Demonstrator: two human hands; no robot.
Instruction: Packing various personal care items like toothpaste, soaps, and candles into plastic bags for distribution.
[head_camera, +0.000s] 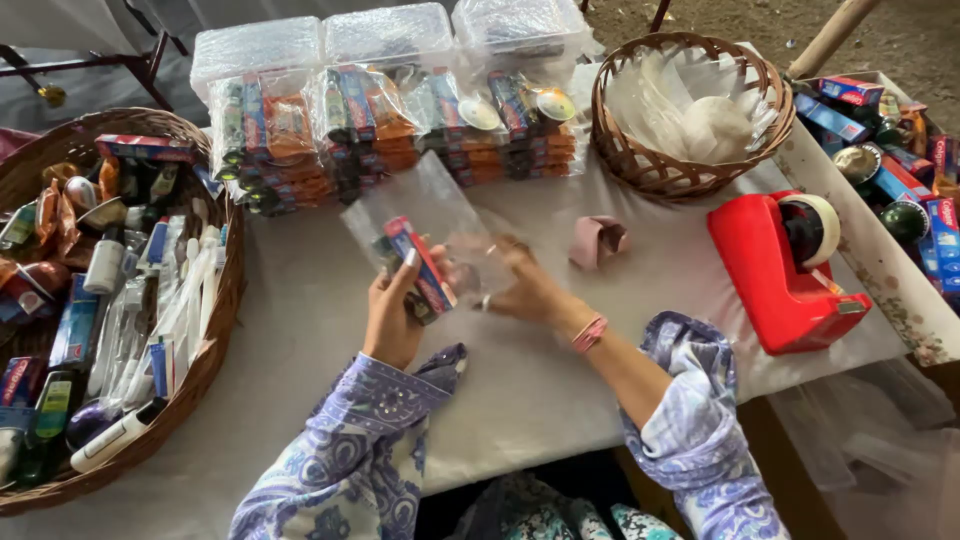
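Observation:
My left hand (392, 312) grips a small bundle of toiletries (418, 268), with a red and blue box on top, at the mouth of a clear plastic bag (425, 205). My right hand (522, 285) reaches inside the clear bag from the right, fingers spread against the plastic. The bag lies on the white table (310, 300) in the middle of the view. Both arms wear blue patterned sleeves, and a pink band sits on the right wrist.
A wicker basket (215, 330) of toothbrushes, small boxes and bottles stands at left. Packed clear bags (380, 125) are stacked at the back. A second basket (690, 115) holds empty bags. A red tape dispenser (785, 270) and a pink tape piece (598, 240) lie right.

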